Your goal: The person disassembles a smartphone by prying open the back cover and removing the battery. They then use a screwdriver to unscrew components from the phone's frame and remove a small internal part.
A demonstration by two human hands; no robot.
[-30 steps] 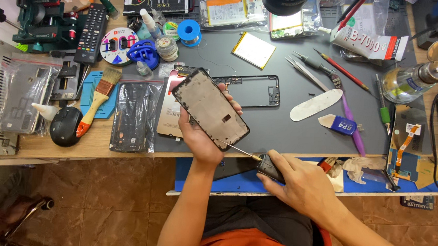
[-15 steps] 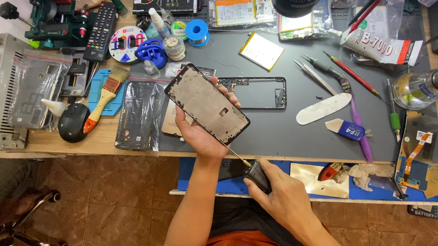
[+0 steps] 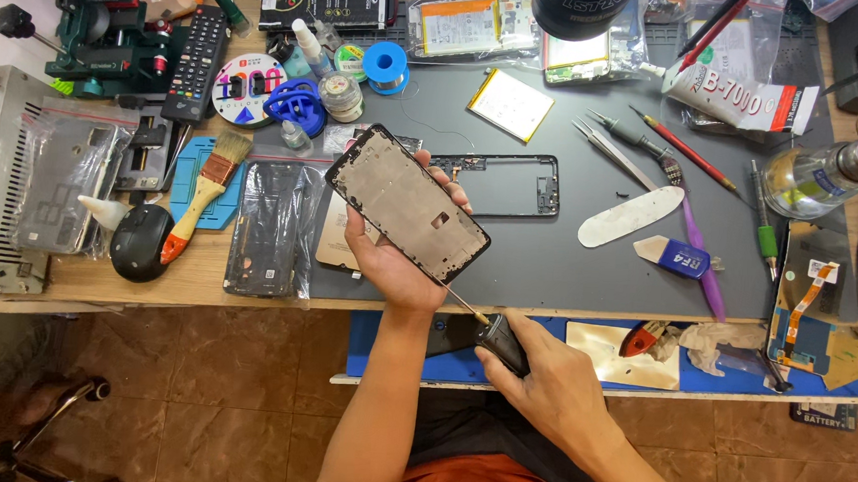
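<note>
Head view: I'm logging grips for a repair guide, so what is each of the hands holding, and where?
Left hand cradles the phone frame from beneath, fingers on its long edges. Right hand grips the screwdriver by its dark handle.

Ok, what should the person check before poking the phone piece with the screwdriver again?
1. Left hand has a firm hold on the phone frame: ok, fingers wrap both long edges.
2. Right hand grips the screwdriver by its dark handle: ok.
3. Screwdriver tip sits at the frame's lower corner: ok, though whether it is in a screw, cannot tell.
4. Frame is lifted off the grey mat: ok.
5. Left fingers are away from the tip: not ok, the palm is right beside it.
6. Tweezers are close by on the mat: ok.
</note>
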